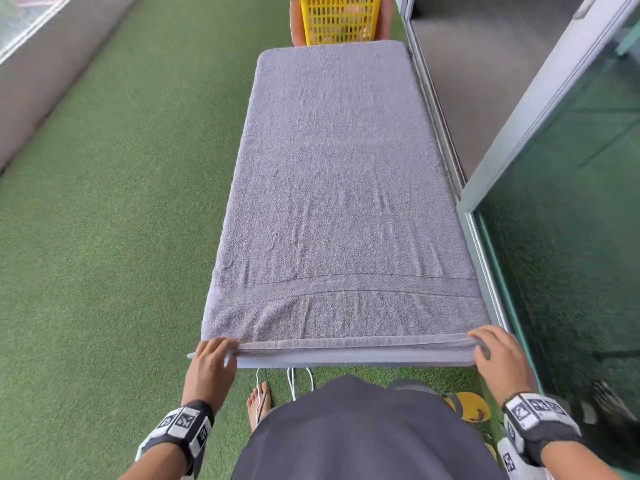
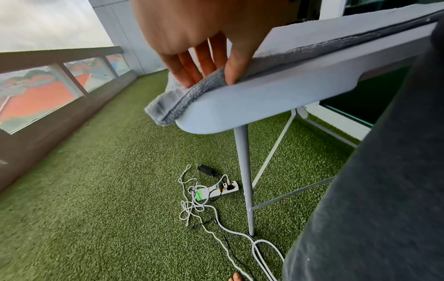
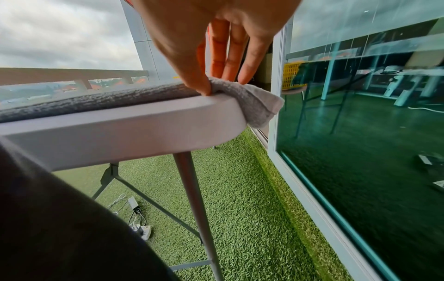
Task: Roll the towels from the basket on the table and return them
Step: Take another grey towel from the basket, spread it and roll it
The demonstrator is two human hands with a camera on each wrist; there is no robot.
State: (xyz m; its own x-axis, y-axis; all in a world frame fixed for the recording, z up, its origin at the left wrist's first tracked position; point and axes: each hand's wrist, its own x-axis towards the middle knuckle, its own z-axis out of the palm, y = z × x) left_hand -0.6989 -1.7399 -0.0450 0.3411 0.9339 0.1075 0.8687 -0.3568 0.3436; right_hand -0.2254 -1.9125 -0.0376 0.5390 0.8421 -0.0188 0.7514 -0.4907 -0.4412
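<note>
Grey towel [image 1: 339,188], one, lies flat along the table [image 1: 353,359]. One yellow basket [image 1: 340,19] stands beyond the far end; a glass door [image 1: 568,237] flanks the right side. Left hand [image 1: 211,367] and right hand [image 1: 502,358] each pinch a near corner of the towel.

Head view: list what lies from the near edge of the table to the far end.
Hands, left and right, pinching the towel's near corners → table edge → gray towel spread flat → yellow basket.
</note>
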